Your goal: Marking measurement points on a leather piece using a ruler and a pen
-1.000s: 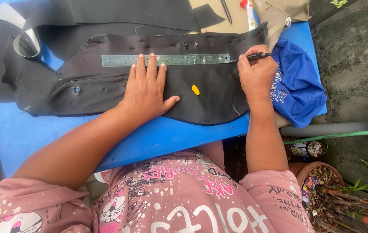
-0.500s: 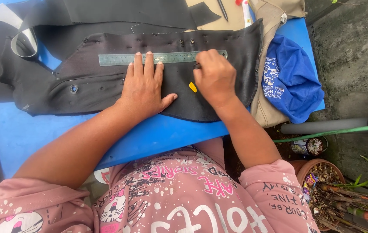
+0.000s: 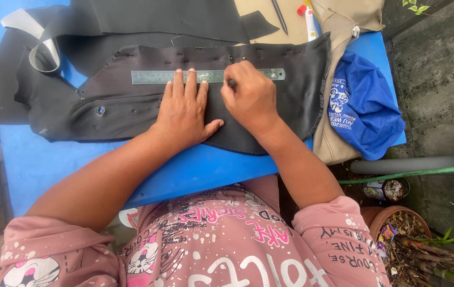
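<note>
- Black cloth (image 3: 131,106) lies flat on the blue table (image 3: 41,165), with a steel ruler (image 3: 152,77) set along its upper edge, just under a row of small holes or marks.
- Our left hand (image 3: 184,114) is spread flat, fingertips pinning the ruler.
- Our right hand (image 3: 251,98) is curled at the ruler's edge, seemingly pinching a dark marker; its tip is hidden.
- We judge the marking partly done: we see no drawn line, so how much remains is unclear.
</note>
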